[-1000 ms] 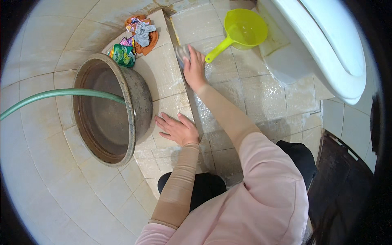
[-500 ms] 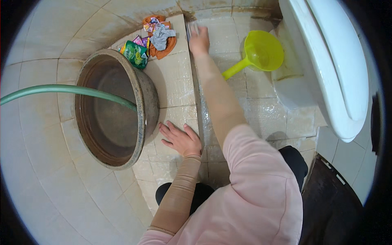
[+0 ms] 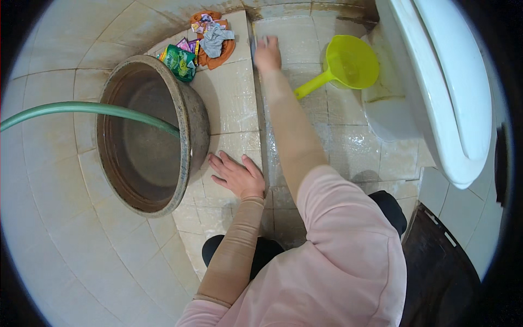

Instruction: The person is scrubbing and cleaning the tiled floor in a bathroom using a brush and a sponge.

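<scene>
My right hand [image 3: 268, 54] reaches to the far end of a tiled step, low against its side where it meets the floor. Its fingers are curled round something pale and small, mostly hidden by the hand. My left hand [image 3: 238, 177] lies flat with fingers spread on top of the wet tiled step [image 3: 231, 103], beside a big round tub [image 3: 199, 122]. To the right of my right forearm, a lime-green dipper [image 3: 351, 62] rests on the wet floor [image 3: 297, 46], its handle pointing toward that arm.
A green hose [image 3: 65, 107] runs from the left into the tub's water. Behind the tub lie a green packet [image 3: 180, 62], a grey cloth [image 3: 214, 41] and an orange-brown cloth [image 3: 224, 59]. A white toilet [image 3: 455, 103] stands at the right, with a dark panel [image 3: 436, 261] lower down.
My right hand has slid slightly nearer along the step's side, and the pale thing in it shows less. My left hand stays flat on the step. The view has shifted a little.
</scene>
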`<state>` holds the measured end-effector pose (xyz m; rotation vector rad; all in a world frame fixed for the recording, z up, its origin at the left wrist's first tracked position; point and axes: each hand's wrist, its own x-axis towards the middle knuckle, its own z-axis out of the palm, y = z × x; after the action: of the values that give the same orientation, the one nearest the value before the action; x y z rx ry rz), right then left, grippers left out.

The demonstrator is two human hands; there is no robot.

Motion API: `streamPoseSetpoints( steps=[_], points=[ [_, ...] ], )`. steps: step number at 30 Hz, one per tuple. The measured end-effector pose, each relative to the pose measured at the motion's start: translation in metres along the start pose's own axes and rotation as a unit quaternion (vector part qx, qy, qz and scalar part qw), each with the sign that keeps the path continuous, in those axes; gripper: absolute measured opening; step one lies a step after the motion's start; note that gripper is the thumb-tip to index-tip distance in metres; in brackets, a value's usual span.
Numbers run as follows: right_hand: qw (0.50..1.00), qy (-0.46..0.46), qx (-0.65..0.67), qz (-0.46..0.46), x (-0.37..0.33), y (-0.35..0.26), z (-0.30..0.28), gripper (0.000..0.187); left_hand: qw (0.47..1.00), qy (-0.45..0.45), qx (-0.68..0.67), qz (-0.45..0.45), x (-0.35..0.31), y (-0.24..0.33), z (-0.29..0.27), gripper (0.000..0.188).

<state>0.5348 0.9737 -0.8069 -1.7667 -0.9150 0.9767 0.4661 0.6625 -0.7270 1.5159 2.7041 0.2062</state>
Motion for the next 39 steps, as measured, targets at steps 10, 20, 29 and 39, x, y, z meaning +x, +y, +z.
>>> streamPoseSetpoints(
  steps=[10,20,29,39],
  points=[
    [0.996,-0.046,-0.072,-0.015,-0.254,0.059,-0.119,0.041,1.0,-0.009,-0.003,-0.003,-0.002,0.0,0.0,0.065],
    [0.994,-0.032,-0.104,-0.024,-0.222,0.068,-0.102,0.043,1.0,0.025,0.001,0.005,-0.004,-0.006,0.015,0.064],
    [0.895,-0.216,-0.371,-0.122,-0.344,0.101,-0.219,0.044,0.997,0.067,-0.017,0.02,-0.009,-0.01,0.019,0.062],
    [0.845,0.261,-0.467,0.0,-0.246,0.168,-0.418,0.048,0.996,0.082,-0.012,0.018,-0.013,-0.014,0.024,0.066]
  ],
)
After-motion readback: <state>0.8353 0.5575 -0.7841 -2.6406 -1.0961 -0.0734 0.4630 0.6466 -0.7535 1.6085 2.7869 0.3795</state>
